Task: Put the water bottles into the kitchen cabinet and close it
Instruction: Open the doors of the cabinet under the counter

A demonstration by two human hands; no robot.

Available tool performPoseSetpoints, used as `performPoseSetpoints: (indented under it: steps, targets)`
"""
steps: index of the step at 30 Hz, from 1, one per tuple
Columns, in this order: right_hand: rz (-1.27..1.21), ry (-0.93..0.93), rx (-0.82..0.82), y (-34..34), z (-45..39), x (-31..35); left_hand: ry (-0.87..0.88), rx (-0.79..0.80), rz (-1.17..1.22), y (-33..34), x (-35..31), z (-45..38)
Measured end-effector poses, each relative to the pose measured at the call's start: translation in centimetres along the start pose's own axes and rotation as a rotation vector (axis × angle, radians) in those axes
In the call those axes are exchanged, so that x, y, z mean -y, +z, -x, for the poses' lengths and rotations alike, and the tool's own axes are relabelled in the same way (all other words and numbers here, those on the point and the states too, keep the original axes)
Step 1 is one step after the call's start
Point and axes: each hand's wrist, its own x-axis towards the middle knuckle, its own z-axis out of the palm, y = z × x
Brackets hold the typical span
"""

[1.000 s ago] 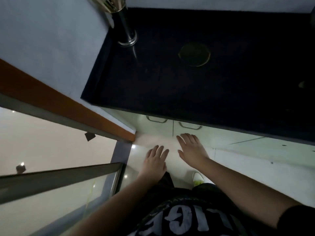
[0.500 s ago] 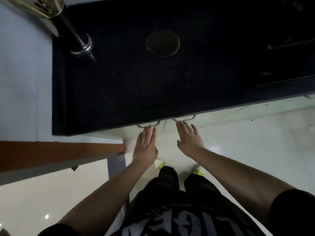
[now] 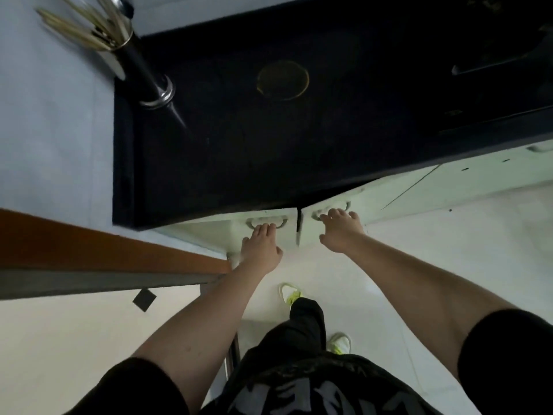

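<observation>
Both hands reach the pale cabinet doors just under the front edge of the dark counter (image 3: 299, 145), near the middle of the frame. The left hand (image 3: 259, 246) has its fingers curled over the left door handle (image 3: 266, 222), gripping it; the right hand (image 3: 341, 232) has its fingers hooked on the right door handle (image 3: 330, 211). A narrow dark gap (image 3: 298, 223) shows between the left door (image 3: 227, 232) and the right door (image 3: 389, 193), so they look slightly ajar. No water bottles are visible anywhere in this view; whether they sit inside the cabinet or somewhere out of frame cannot be told. If the doors are about to be swung open, the person's legs and the yellow-trimmed shoes (image 3: 291, 293) stand directly in front and could block the swing. The left door also sits close to the brown rail (image 3: 104, 244) at the left, which it may strike. On the counter's upper left a tall holder of utensils (image 3: 140, 67) leans, well clear of the hands.
</observation>
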Motion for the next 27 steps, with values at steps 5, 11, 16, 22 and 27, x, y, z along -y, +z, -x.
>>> performPoseSetpoints:
  steps: [5, 11, 16, 22, 27]
  targets:
    - [0.044, 0.008, -0.023, 3.7, 5.6, -1.7, 0.019, 0.0, 0.093, 4.3, 0.9, 6.0]
    - [0.057, 0.083, -0.119, 9.6, 13.2, -5.7, -0.081, -0.026, 0.093, 10.9, 3.4, 14.1]
    - [0.038, 0.138, -0.124, 11.6, 16.4, -7.9, -0.199, -0.015, 0.172, 13.2, 4.9, 19.1]
    - [-0.045, 0.266, -0.087, 12.0, 17.8, -8.8, -0.246, -0.049, 0.355, 13.6, 5.8, 21.0]
    - [-0.139, 0.352, -0.092, 12.5, 18.3, -8.6, -0.354, -0.215, 0.47, 13.9, 5.6, 20.2]
